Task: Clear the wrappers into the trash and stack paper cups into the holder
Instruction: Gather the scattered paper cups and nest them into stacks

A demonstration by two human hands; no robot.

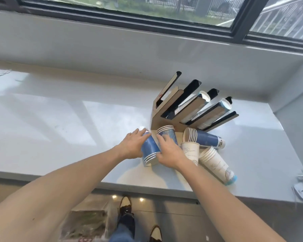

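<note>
Both bare forearms reach over the pale glossy counter (59, 119); the left hand (132, 145) and right hand (170, 152) clasp a lying stack of blue paper cups (150, 151) from either side. Just beside lie more nested blue cups (204, 137) and white printed cups (215, 163). Farther back stands the slotted brown-and-black cup holder (191, 107), partly filled. Stacking seems underway; next, this stack likely needs lifting and sliding into an empty slot.

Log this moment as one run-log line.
both hands on blue cup stack | left hand, right hand | cup holder partly filled | loose cups remain on counter
</note>
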